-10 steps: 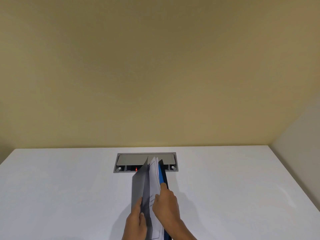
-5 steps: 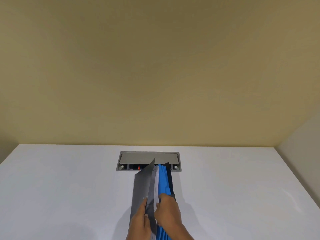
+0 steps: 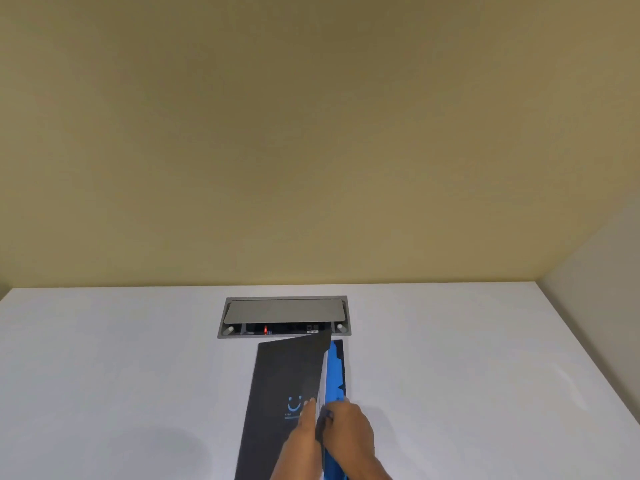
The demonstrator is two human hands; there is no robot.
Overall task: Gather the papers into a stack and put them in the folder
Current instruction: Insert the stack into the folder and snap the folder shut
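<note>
A dark grey folder stands on a white counter directly ahead of a person's two hands, its long axis running away from them toward a recessed socket box set into the surface. The left hand presses fingers against the grey front cover, tilting it open to the left, while the right hand is closed around the folder's near upper edge just beside it — both hands touch the folder at its near end, neither clearly the closer. A thin white edge of papers shows in the gap behind the cover, with blue tabbed dividers to their right; the papers look largely seated already. The counter around the folder is bare and meets a plain tan wall — a paler wall closes the right side.
</note>
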